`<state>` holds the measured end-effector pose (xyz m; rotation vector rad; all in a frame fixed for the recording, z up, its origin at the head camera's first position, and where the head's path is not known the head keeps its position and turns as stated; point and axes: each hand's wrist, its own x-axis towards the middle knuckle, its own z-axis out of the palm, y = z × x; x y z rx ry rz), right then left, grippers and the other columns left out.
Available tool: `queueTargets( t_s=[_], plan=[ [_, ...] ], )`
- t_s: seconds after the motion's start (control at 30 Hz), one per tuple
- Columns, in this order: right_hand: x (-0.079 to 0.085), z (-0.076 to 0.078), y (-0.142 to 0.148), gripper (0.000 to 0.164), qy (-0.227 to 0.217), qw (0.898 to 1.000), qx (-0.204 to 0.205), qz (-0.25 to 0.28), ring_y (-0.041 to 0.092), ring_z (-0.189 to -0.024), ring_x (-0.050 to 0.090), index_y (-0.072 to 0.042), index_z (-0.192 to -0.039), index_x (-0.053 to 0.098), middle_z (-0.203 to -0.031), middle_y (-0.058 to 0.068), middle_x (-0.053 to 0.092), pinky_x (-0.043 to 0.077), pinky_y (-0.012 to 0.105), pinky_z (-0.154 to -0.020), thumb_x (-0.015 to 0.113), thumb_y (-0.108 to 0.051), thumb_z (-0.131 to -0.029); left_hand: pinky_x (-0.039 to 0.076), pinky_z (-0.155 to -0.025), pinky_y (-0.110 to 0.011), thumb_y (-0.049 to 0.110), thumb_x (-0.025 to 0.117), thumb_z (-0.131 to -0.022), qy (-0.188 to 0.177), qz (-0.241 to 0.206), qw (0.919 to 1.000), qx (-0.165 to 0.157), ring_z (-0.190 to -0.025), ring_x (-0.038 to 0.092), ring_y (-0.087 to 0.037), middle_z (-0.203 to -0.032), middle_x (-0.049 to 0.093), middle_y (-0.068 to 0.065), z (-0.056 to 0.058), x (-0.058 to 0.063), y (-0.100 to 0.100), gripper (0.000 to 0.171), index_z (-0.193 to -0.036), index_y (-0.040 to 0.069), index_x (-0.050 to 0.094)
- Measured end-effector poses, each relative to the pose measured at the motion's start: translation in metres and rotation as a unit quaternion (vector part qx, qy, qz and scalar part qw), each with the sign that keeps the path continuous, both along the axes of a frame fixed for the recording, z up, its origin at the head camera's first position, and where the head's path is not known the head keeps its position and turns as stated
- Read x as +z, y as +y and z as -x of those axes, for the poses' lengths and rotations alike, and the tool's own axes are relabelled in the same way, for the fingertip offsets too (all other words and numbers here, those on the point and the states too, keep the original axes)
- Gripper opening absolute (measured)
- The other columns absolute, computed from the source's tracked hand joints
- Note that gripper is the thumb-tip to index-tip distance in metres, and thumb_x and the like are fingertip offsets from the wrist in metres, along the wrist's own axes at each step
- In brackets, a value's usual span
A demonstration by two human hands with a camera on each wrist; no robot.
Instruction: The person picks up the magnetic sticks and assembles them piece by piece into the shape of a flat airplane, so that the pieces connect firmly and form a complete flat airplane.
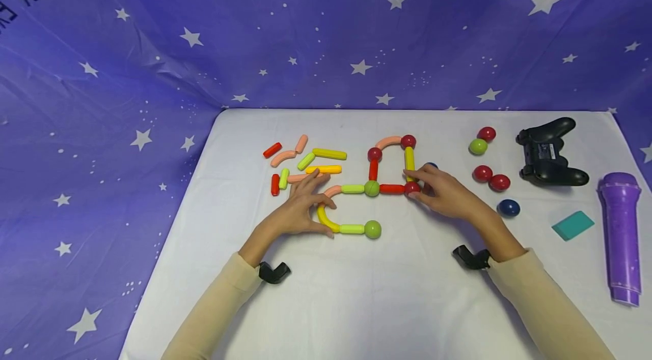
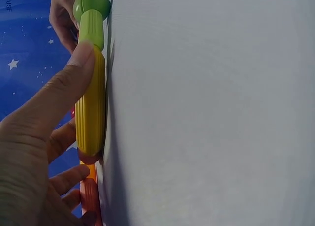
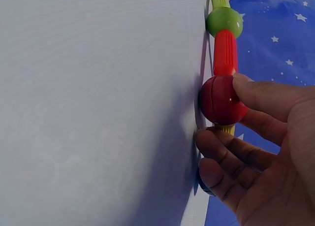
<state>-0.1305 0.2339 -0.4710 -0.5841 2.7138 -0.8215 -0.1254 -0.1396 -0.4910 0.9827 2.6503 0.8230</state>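
Note:
A figure of plastic rods and balls lies on the white table. My left hand point(image 1: 300, 207) grips its yellow curved rod point(image 2: 91, 108), thumb near the joint with a light green rod point(image 1: 351, 229). That rod ends in a green ball point(image 1: 373, 229). Above, a pink curved rod point(image 1: 333, 191) and another light green rod point(image 1: 352, 188) lead to a second green ball point(image 1: 372, 188). From there red rods run up and right into a loop with a yellow straight rod point(image 1: 410, 162). My right hand point(image 1: 440, 193) pinches the dark red ball point(image 3: 221, 100) at the loop's lower right corner.
Several loose rods point(image 1: 329, 154) lie beyond my left hand. To the right are red balls point(image 1: 482, 174), a lime ball point(image 1: 477, 146), a dark blue ball point(image 1: 508, 208), a black game controller point(image 1: 547, 153), a teal block point(image 1: 573, 225) and a purple microphone-shaped object point(image 1: 621, 235).

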Motion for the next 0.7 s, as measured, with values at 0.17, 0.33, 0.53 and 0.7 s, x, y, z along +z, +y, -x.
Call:
queueTargets(
  t_s=[0.17,0.33,0.53,0.7],
  plan=[
    [-0.0001,0.0020,-0.0016,0.056,0.013,1.000,-0.003,0.001,0.019,-0.085,0.054,-0.010,-0.140,0.053,-0.107,0.008,0.058,0.050,0.034,-0.075,0.072,-0.019,-0.089,0.004,-0.115,-0.067,0.055,0.088,-0.061,0.000,-0.005,1.0000,0.004,-0.152,0.003,-0.029,-0.160,0.028,-0.009,0.0012,-0.0009,0.0005,0.055,-0.105,0.027,0.070],
    [-0.0027,0.0010,-0.0018,0.055,0.017,1.000,-0.007,0.009,0.020,-0.085,0.053,-0.009,-0.140,0.054,-0.108,0.009,0.057,0.050,0.035,-0.076,0.073,-0.017,-0.088,0.004,-0.115,-0.067,0.055,0.088,-0.061,0.000,-0.007,1.0000,0.002,-0.152,0.003,-0.030,-0.160,0.027,-0.009,0.0021,-0.0014,0.0004,0.056,-0.106,0.027,0.070],
    [-0.0053,-0.0009,-0.0021,0.055,0.021,1.000,-0.015,0.016,0.019,-0.084,0.053,-0.010,-0.139,0.054,-0.108,0.007,0.056,0.051,0.034,-0.075,0.073,-0.016,-0.088,0.004,-0.115,-0.068,0.053,0.089,-0.061,-0.002,-0.007,1.0000,0.003,-0.153,0.002,-0.029,-0.160,0.027,-0.010,0.0027,-0.0003,0.0005,0.056,-0.107,0.027,0.070],
    [-0.0059,-0.0011,-0.0028,0.055,0.022,0.999,-0.017,0.019,0.019,-0.084,0.053,-0.010,-0.139,0.054,-0.107,0.007,0.056,0.051,0.034,-0.074,0.073,-0.016,-0.088,0.005,-0.115,-0.068,0.054,0.088,-0.062,-0.002,-0.003,1.0000,0.005,-0.153,0.002,-0.029,-0.160,0.027,-0.010,0.0028,-0.0006,0.0002,0.056,-0.107,0.027,0.070]
  ],
)
